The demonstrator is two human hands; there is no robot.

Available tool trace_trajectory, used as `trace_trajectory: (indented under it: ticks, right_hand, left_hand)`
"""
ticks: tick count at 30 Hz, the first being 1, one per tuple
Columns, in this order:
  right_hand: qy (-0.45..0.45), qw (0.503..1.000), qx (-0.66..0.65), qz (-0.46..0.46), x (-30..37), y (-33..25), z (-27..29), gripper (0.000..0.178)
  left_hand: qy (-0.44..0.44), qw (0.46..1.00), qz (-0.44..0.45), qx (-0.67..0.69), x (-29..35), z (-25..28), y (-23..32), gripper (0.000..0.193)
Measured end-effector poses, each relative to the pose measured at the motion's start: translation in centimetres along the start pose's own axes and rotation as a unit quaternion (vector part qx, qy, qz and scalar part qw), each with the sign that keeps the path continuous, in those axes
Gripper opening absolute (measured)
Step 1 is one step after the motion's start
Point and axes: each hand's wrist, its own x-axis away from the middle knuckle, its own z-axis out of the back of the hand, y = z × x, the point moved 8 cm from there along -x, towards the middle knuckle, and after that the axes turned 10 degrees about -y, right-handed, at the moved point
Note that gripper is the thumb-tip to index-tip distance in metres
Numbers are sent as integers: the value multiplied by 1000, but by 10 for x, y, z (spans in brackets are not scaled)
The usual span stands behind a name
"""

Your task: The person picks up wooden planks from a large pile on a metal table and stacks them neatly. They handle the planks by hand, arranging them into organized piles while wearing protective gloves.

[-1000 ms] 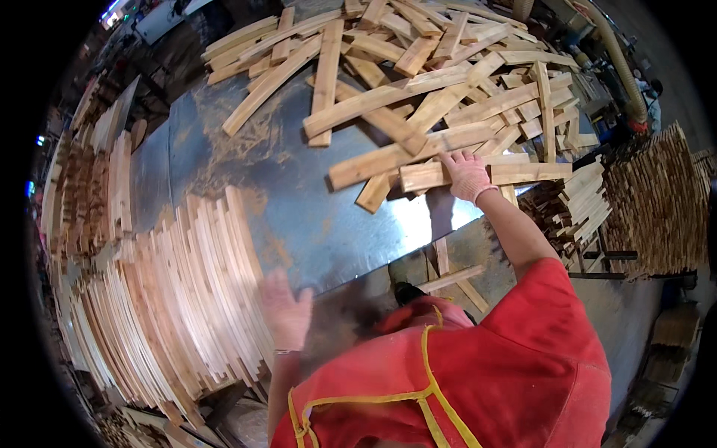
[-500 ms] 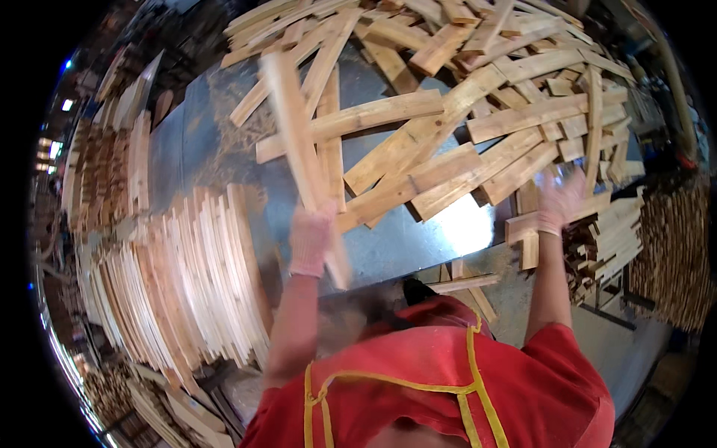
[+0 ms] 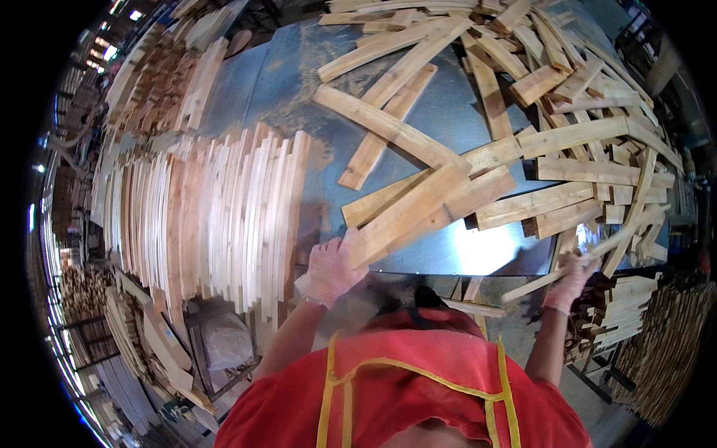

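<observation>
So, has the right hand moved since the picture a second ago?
Yes. Judged against the front edge of the table, the right hand has come toward the person: from over the tabletop to about that edge.

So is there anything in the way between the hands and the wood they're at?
Nothing visible is. The left hand is right at the near end of a flat board, with no other wood in between. The right hand is closed around a thin strip.
</observation>
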Motion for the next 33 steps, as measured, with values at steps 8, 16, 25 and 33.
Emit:
trace_trajectory:
  ticks: [8, 16, 25, 33]
  right_hand:
    - [-508, 846, 14, -162, 213, 90, -283, 93]
    - [-779, 340, 515, 112, 357, 143, -411, 65]
    - [-660, 237, 610, 369, 251, 105, -391, 41]
    - [-614, 542, 394, 418, 135, -89, -331, 77]
  left_hand:
    - [-17, 819, 83, 568, 63, 5, -73, 74]
    - [-29, 948, 225, 221, 24, 10, -115, 98]
    - [45, 972, 231, 9, 18, 28, -114, 85]
    - [229, 956, 171, -66, -21, 48, -76, 69]
